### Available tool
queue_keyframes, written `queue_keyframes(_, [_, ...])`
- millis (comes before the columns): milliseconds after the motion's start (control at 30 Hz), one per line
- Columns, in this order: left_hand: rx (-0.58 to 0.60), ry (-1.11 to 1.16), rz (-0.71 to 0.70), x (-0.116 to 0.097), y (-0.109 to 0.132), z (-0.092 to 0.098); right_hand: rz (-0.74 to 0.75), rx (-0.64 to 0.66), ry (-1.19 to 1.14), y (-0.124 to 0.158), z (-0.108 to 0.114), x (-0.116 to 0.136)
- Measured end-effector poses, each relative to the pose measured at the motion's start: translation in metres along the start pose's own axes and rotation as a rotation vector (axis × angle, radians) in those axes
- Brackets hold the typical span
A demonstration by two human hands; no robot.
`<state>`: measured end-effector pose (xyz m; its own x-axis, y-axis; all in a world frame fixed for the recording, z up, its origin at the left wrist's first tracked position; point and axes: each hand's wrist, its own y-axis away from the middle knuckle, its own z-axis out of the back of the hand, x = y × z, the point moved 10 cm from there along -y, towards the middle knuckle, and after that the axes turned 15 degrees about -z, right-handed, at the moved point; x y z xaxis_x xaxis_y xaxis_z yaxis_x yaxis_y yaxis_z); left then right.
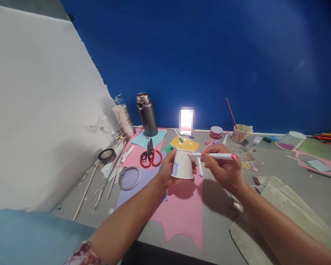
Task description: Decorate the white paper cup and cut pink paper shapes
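Tape ring [120, 181]: round, smooth, thin-walled, on lilac paper [145, 178]. Left hand [167, 170] — fingers curled round a white cup [184, 167]. Cup: tapered, inverted, bluish patch, left of the right hand [224, 168]. Marker [222, 156]: slim, white, pink-ended, tip at cup's side — pinched in right fingers.

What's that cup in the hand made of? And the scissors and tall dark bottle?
Cup: probably paper, matte white with a thin flared lip. Scissors: handles look like smooth red plastic; blades likely metal, dark and pointed. Bottle: seems metal, its bare neck shining like steel.
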<state>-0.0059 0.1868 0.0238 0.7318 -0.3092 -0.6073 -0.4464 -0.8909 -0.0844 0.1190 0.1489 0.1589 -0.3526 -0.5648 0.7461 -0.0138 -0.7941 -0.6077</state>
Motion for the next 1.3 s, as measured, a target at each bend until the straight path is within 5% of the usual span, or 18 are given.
queue_keyframes(1300, [0.012,-0.020,-0.060,-0.001,-0.003,-0.001,0.152,0.017,0.010,0.015,-0.010,0.024])
